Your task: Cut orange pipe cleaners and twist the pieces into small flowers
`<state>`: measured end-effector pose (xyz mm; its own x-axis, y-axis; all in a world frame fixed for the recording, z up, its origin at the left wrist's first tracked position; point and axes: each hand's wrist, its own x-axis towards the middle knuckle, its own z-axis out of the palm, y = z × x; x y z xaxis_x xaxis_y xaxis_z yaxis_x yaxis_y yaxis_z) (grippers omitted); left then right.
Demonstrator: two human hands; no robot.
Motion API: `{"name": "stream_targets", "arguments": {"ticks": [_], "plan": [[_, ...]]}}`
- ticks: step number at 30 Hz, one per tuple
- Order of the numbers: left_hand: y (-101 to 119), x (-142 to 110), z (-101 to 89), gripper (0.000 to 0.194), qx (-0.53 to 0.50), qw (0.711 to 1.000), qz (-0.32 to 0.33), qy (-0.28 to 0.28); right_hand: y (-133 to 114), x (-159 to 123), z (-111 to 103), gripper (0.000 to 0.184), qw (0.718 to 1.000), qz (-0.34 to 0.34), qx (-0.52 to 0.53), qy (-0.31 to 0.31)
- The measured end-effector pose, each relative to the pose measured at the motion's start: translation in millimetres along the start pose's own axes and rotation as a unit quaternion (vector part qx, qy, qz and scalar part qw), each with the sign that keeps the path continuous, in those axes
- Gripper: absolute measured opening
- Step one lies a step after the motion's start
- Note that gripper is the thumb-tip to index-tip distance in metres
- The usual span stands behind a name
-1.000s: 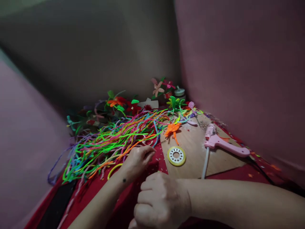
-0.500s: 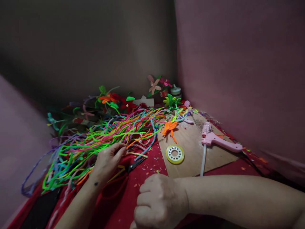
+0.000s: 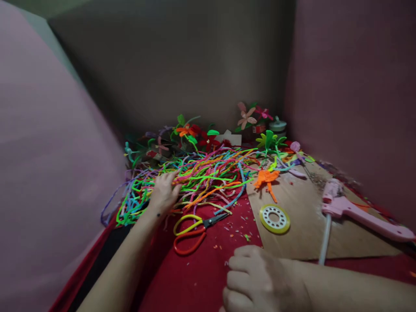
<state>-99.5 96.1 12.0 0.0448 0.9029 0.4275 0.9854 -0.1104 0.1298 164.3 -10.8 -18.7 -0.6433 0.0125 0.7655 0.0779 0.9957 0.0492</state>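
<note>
My left hand [image 3: 164,191] rests on a heap of multicoloured pipe cleaners [image 3: 208,173], its thumb apart from its fingers. No stem can be seen gripped in it. Just below lie scissors [image 3: 208,223] with one yellow and one red handle loop, blades pointing right. My right hand [image 3: 260,279] is curled into a fist low in the view, above the red cloth [image 3: 201,281]. Whatever it may hold is hidden behind the knuckles. Nearest to it is a yellow tape roll [image 3: 286,219] on a brown board [image 3: 299,242].
On the board, a pink glue gun [image 3: 357,210] with a clear glue stick lies beside an orange pipe-cleaner piece [image 3: 266,178]. Fuzzy flowers [image 3: 247,118] and a lidded jar [image 3: 277,125] stand at the back by the walls. Small fuzzy scraps [image 3: 247,237] dot the cloth.
The view has turned left, so things sit further right. My left hand has moved further into the heap, leaving the scissors in full view. My right hand stays curled.
</note>
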Motion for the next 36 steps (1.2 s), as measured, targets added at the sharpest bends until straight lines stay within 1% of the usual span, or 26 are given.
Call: {"name": "stream_targets", "arguments": {"ticks": [2,4,6,8,10,11,12,14,15,17,19,20,22,24,25,26,28,31,34,36], "plan": [[2,-4,9.9,0.037,0.028,0.999,0.029,-0.012,-1,-1,3,0.031,1.0,0.005,-0.004,-0.005],[5,-12,18.4,0.034,0.054,0.997,0.05,-0.028,-1,-2,7,0.034,1.0,0.009,-0.006,0.002],[10,-20,23.9,0.033,0.074,0.994,0.07,-0.04,0,0,7,0.036,1.0,0.021,-0.011,0.01],[14,-28,26.1,0.036,0.089,0.991,0.087,-0.051,3,8,3,0.036,1.0,0.025,-0.011,0.009],[19,-34,25.9,0.038,0.102,0.988,0.099,-0.061,8,21,-3,0.034,1.0,0.02,0.008,-0.015],[21,-37,25.4,0.04,0.108,0.987,0.102,-0.065,13,29,-4,0.032,0.997,0.037,0.022,-0.061],[22,-38,24.8,0.041,0.113,0.986,0.105,-0.069,20,36,-5,0.027,0.993,0.068,0.033,-0.09],[26,-41,24.0,0.042,0.123,0.984,0.108,-0.075,38,50,0,0.022,0.991,0.093,0.038,-0.088],[27,-42,23.9,0.042,0.126,0.983,0.109,-0.079,50,56,6,0.022,0.991,0.106,0.032,-0.072],[30,-45,24.3,0.039,0.13,0.981,0.113,-0.087,78,65,22,0.02,0.987,0.148,0.021,-0.065],[31,-46,25.1,0.034,0.133,0.98,0.115,-0.093,106,72,39,0.014,0.977,0.199,0.003,-0.075],[32,-47,25.4,0.032,0.134,0.98,0.115,-0.094,119,75,48,0.017,0.972,0.216,-0.004,-0.09],[33,-48,25.3,0.029,0.133,0.98,0.115,-0.094,141,80,61,0.036,0.966,0.219,-0.017,-0.138],[33,-48,24.1,0.026,0.128,0.981,0.117,-0.09,156,82,71,0.053,0.952,0.236,-0.062,-0.183],[33,-48,23.0,0.025,0.124,0.981,0.118,-0.086,160,83,75,0.057,0.944,0.242,-0.08,-0.208],[33,-48,21.6,0.025,0.118,0.983,0.118,-0.082,163,82,78,0.059,0.937,0.244,-0.091,-0.232],[33,-48,18.0,0.025,0.105,0.986,0.112,-0.067,165,80,83,0.052,0.932,0.239,-0.096,-0.255],[32,-48,11.9,0.03,0.082,0.993,0.083,-0.034,162,74,87,0.036,0.931,0.23,-0.1,-0.264],[28,-46,9.7,0.042,0.066,0.997,0.043,-0.002,157,69,88,0.034,0.93,0.23,-0.113,-0.265],[24,-44,11.8,0.047,0.065,0.998,0.018,0.007,155,68,87,0.031,0.927,0.229,-0.125,-0.268]]}}
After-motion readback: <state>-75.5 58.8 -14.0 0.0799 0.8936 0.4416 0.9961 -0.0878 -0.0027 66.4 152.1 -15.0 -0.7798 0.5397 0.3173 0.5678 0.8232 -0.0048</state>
